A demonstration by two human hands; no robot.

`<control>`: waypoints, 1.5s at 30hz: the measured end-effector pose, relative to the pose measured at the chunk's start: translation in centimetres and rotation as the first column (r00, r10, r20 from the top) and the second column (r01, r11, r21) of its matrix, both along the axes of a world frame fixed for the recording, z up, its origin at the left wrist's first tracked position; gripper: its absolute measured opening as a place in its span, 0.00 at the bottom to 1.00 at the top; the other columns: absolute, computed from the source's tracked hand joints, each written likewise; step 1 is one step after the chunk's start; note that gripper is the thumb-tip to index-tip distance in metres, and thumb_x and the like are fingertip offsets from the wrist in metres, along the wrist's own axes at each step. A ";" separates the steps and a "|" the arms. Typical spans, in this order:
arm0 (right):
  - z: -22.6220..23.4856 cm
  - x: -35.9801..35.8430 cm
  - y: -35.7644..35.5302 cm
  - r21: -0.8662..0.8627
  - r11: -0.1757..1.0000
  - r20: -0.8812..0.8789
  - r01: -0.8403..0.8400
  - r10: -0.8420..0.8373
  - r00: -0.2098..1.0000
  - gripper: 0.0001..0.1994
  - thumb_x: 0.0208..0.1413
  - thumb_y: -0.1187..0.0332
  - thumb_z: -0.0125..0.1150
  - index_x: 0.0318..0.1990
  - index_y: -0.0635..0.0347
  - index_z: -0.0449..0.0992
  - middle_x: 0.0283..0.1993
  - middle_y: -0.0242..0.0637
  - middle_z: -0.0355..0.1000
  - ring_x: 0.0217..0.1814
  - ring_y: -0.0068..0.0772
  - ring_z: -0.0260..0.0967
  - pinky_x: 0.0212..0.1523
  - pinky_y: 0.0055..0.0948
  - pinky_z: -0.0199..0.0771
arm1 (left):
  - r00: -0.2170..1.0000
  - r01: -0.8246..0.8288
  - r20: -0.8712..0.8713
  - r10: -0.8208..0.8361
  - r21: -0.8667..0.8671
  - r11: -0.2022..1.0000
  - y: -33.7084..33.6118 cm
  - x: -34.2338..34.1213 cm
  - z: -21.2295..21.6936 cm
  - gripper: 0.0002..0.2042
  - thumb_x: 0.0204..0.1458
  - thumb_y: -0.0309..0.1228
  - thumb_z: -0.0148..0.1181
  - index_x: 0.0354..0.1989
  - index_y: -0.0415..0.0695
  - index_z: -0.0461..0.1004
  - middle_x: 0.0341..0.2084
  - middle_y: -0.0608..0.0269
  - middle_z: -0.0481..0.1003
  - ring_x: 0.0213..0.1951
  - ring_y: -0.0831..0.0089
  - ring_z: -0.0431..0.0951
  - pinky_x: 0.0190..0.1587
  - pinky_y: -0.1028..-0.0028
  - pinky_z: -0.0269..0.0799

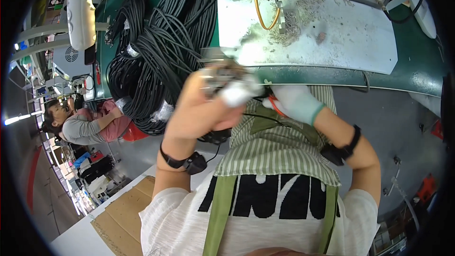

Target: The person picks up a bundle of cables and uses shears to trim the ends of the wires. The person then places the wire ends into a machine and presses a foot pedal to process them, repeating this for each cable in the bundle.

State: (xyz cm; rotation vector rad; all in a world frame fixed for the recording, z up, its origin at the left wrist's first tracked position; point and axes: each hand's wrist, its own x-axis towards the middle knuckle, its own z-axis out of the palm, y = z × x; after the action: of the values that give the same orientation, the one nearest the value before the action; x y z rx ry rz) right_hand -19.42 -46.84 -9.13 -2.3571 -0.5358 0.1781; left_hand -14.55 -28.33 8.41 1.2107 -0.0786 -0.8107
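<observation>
Left grip point(206, 106) clasps blurred metal pieces point(222, 73), likely stiff, slippery, best held mid-cluster; right grip point(296, 105) meets orange handle point(276, 106), closure unclear.

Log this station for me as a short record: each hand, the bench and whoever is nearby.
Left hand: raised by the bench edge, holding a motion-blurred metallic cluster; details unreadable
Right hand: white-gloved, below the bench edge, apparently holding a red-handled tool, mostly hidden
Green bench: black cables heaped at left, white board strewn with small scraps
Above board: machine with orange looped tube
Nearby: seated co-worker at far left
</observation>
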 end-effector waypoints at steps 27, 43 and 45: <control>15.2 0.8 -4.6 0.634 0.454 -0.707 0.627 0.011 0.707 0.14 0.55 0.61 0.57 0.28 0.66 0.70 0.17 0.30 0.67 0.17 0.18 0.64 0.18 0.19 0.63 | 0.942 0.109 0.277 -0.190 0.284 0.953 -2.9 0.0 -2.0 0.21 0.39 0.17 0.60 0.44 0.39 0.63 0.29 0.67 0.71 0.34 0.85 0.69 0.38 0.82 0.66; 15.4 0.1 -2.7 0.578 0.448 -0.693 0.682 -0.173 0.700 0.09 0.53 0.66 0.59 0.32 0.64 0.72 0.16 0.31 0.66 0.16 0.22 0.63 0.19 0.22 0.63 | 0.907 -0.039 0.409 -0.104 0.327 0.944 -3.3 -0.6 -1.9 0.11 0.43 0.20 0.60 0.35 0.36 0.69 0.26 0.69 0.72 0.30 0.87 0.69 0.33 0.82 0.66; 14.0 0.2 -2.6 0.571 0.616 -0.342 0.543 -0.422 0.839 0.08 0.52 0.67 0.59 0.32 0.63 0.72 0.16 0.32 0.65 0.15 0.25 0.63 0.19 0.23 0.63 | 0.895 -0.189 0.445 0.036 0.304 0.934 -3.8 -0.8 -1.8 0.09 0.43 0.20 0.61 0.33 0.36 0.70 0.24 0.70 0.71 0.28 0.87 0.68 0.31 0.82 0.66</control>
State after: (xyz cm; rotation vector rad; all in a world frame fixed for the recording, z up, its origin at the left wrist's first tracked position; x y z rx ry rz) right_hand -19.27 -49.46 4.85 -1.6776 0.1518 -0.0570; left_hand -15.34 -32.15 6.61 1.6988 -0.2361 -0.4449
